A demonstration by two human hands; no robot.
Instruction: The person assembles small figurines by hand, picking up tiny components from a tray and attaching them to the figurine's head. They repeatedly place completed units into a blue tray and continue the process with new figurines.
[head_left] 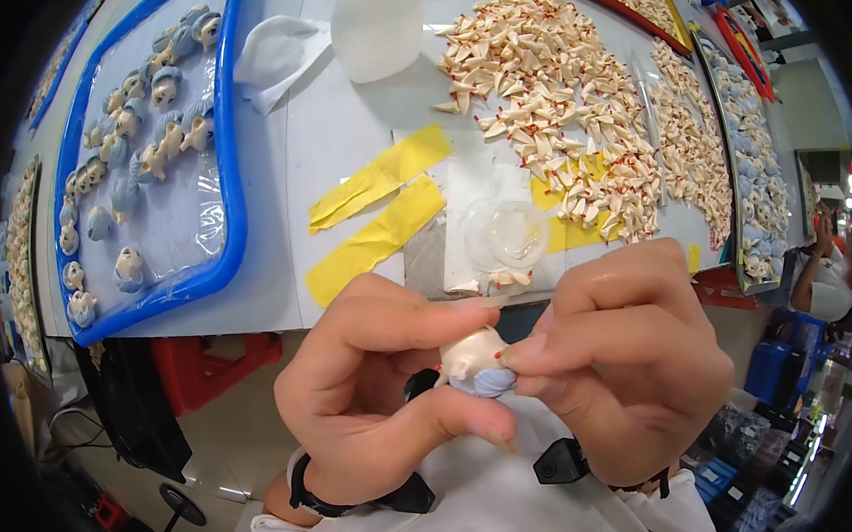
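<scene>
Close to my body, my left hand (355, 393) grips a small doll's head (473, 352) between thumb and fingers. The head is cream-coloured with pale blue moulded hair on its lower side. My right hand (629, 352) is closed in a pinch against the right side of the head. A tiny red tip shows at its fingertips, and most of the piece it belongs to is hidden. Another red spot is visible on the head's left side. Just beyond my hands, a few red-tipped cream pieces (510, 277) lie beside a clear round plastic dish (518, 235).
A large heap of pointed cream pieces with red tips (551, 89) covers the table's right. At left, a blue-rimmed tray (232, 179) holds several blue-haired heads. Yellow tape strips (377, 240), a translucent bottle (378, 30) and a white cloth (279, 58) lie between. More heads fill a tray (750, 185) at far right.
</scene>
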